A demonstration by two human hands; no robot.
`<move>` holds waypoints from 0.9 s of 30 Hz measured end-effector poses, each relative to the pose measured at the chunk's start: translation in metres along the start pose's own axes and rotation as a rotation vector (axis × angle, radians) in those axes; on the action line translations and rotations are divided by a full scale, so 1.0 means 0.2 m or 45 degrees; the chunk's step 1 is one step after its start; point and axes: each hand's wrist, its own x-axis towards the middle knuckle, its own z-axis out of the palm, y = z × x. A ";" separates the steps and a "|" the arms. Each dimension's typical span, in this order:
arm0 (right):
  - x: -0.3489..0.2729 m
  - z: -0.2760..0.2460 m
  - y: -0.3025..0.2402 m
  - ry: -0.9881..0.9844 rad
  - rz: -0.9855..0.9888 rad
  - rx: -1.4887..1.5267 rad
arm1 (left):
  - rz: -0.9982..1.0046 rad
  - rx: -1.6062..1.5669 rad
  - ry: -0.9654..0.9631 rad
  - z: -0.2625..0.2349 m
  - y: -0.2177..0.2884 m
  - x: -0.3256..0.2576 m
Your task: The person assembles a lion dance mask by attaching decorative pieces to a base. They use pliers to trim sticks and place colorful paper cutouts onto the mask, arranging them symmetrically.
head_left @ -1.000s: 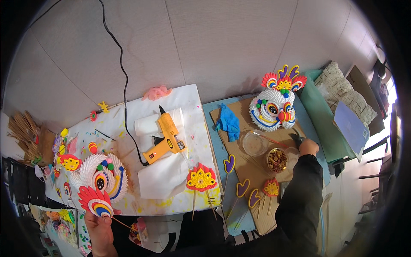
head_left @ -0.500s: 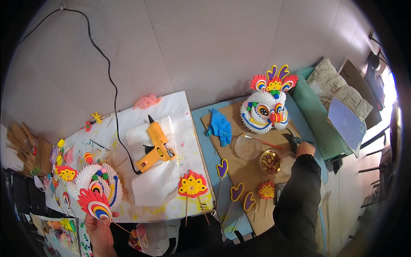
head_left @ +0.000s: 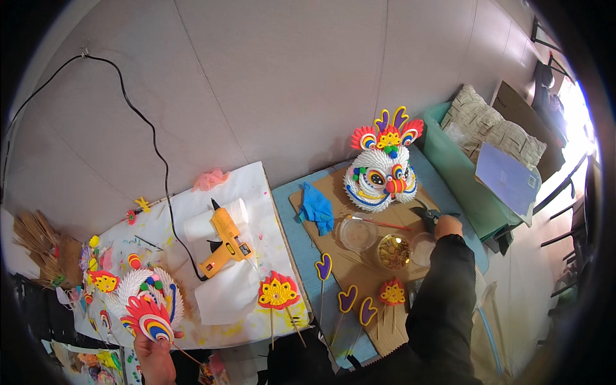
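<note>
At the lower left, my left hand (head_left: 156, 360) pinches a layered foam ear piece (head_left: 151, 321) in red, white, blue and yellow, mounted on a thin stick. The ear piece overlaps a white lion head (head_left: 133, 290) on the paper-covered table. My right hand (head_left: 448, 226), reaching far right in a black sleeve, is closed around dark-handled pruning shears (head_left: 428, 215) at the cardboard's edge. Beside them stand a clear tub of gold sequins (head_left: 393, 251) and a finished-looking lion head (head_left: 380, 178) with red ears and purple horns.
An orange glue gun (head_left: 226, 239) with a black cable (head_left: 156, 142) lies on white paper. Nearer me are a red-yellow crest on sticks (head_left: 278, 292), purple horn pieces (head_left: 347, 298) and a smaller crest (head_left: 392, 292). A blue cloth (head_left: 316, 208) and green bin (head_left: 443, 151) lie beyond.
The whole view has shifted, so the tables and glue gun sit lower and further left. Both hands keep their holds, and the shears have turned slightly.
</note>
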 end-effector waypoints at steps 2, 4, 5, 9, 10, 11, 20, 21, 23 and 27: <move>0.00 -0.03 0.04 -0.021 -0.060 0.014 | -0.005 0.010 -0.027 0.01 0.01 0.00; 0.04 -0.08 0.07 -0.258 0.011 0.114 | -0.011 0.006 -0.053 0.01 0.01 0.00; 0.06 -0.10 0.09 -0.300 0.029 0.129 | -0.006 -0.004 -0.040 0.01 0.02 -0.01; 0.07 -0.15 0.09 -0.096 -0.065 0.228 | -0.005 -0.046 -0.025 0.02 0.02 -0.03; 0.06 -0.16 0.09 -0.051 -0.071 0.235 | -0.010 -0.055 -0.031 0.01 0.03 -0.04; 0.04 -0.16 0.08 -0.067 -0.119 0.265 | -0.012 -0.057 -0.033 0.01 0.03 -0.05; -0.02 -0.14 0.05 0.184 -0.164 0.187 | -0.004 -0.085 -0.060 -0.01 0.08 -0.07; -0.02 -0.14 0.06 0.244 -0.156 0.267 | -0.009 -0.093 -0.059 -0.01 0.08 -0.08; -0.03 -0.16 0.10 0.415 -0.165 0.407 | 0.000 -0.115 -0.055 -0.03 0.10 -0.09; -0.07 -0.32 0.19 0.592 -0.166 0.553 | -0.032 -0.165 -0.099 -0.10 0.13 -0.15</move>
